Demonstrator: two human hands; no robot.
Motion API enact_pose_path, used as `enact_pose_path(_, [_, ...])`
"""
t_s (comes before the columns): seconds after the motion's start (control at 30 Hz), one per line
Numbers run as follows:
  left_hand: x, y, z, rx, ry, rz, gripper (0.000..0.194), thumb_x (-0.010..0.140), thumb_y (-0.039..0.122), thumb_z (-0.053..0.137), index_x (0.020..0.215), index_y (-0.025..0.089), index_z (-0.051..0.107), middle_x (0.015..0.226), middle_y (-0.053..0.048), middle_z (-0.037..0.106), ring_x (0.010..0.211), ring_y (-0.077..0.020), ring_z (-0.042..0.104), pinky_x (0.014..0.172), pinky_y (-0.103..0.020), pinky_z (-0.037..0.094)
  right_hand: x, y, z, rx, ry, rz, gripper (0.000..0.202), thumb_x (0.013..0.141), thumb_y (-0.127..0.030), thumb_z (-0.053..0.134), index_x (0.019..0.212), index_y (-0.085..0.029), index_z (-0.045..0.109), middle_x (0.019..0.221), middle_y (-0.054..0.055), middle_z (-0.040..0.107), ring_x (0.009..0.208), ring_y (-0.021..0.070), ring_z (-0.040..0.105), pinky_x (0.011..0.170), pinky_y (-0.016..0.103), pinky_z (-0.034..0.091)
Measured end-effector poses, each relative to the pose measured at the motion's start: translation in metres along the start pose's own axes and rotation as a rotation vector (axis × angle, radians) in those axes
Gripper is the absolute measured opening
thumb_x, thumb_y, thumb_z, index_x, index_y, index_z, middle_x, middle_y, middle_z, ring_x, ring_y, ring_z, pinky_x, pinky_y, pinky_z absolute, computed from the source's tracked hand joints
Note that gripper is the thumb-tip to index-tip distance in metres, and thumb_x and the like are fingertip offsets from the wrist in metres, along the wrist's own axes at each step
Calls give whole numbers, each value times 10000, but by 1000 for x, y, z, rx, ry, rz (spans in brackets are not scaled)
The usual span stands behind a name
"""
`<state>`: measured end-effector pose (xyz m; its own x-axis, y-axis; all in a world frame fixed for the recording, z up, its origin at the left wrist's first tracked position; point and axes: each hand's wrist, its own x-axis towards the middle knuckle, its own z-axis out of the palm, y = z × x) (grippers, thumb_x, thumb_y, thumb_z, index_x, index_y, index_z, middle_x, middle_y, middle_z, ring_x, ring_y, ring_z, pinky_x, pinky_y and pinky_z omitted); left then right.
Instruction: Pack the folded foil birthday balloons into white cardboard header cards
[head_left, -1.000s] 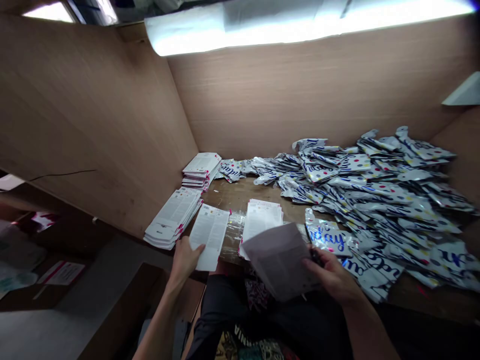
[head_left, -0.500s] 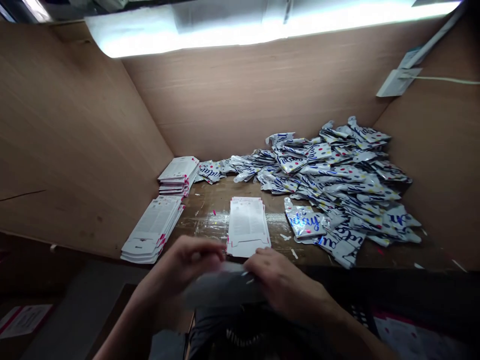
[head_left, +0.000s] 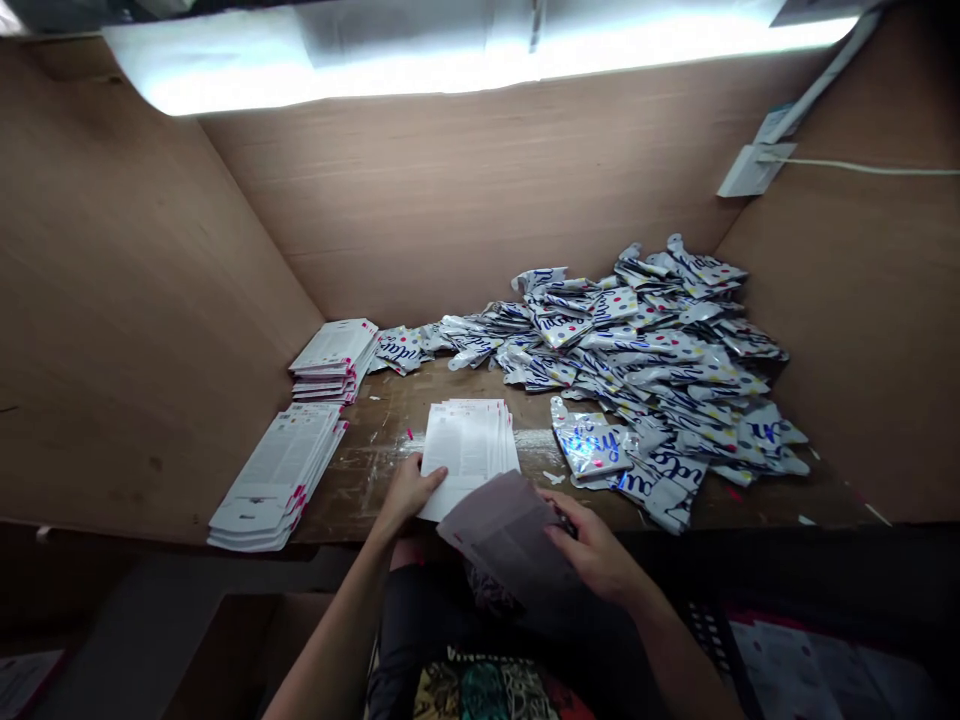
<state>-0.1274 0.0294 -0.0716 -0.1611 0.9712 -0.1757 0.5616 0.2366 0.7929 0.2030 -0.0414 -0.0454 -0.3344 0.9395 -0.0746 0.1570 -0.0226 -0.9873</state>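
Half a second ago both hands were together over the lap; now they have parted. The left hand [head_left: 411,492] is at the near left corner of the central stack of printed cards [head_left: 484,440], thumb laid over the top card [head_left: 454,462] and fingers curled at its edge, so it seems to have that card pinched. The right hand [head_left: 589,545] is closed on a shaded sheet [head_left: 506,540], tilted over the desk's front edge, with a small dark object [head_left: 566,520] in its fingers that I cannot identify. My reading is that the handling has shifted from the lap to the stack, one hand per piece.

The cards are smooth, matt and oblong, with fine grey print and slips of pink at their edges. More are piled at the left, in a rear stack [head_left: 335,355] and a front stack [head_left: 274,475] whose near ends are rounded. The folded foil balloons [head_left: 652,365] heaped to the right are crinkled and glossy, white with blue script and coloured dots. The brown desk [head_left: 416,385] looks scuffed, with shiny tape-like streaks and white scraps [head_left: 553,478] near the foil
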Motion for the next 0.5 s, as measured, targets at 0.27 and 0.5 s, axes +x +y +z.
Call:
enact_pose_path(0.27, [-17, 5, -51, -63, 81, 16, 463, 758, 479, 670, 1082, 149, 662, 1095, -151, 785, 993, -331, 733, 847, -424, 577, 19, -50, 2, -390, -324, -280, 282, 986, -117, 550, 1201, -224, 698, 1348, 105, 674, 1242, 254, 631, 1101, 452, 510])
enact_pose_path(0.5, [-58, 110, -98, 366, -156, 384, 152, 890, 357, 644, 898, 235, 735, 826, -24, 743, 739, -211, 633, 687, -292, 417, 46, -130, 13, -762, -235, -707, 226, 963, -36, 540, 1019, -199, 685, 1630, 132, 419, 1513, 352, 360, 1201, 568, 380])
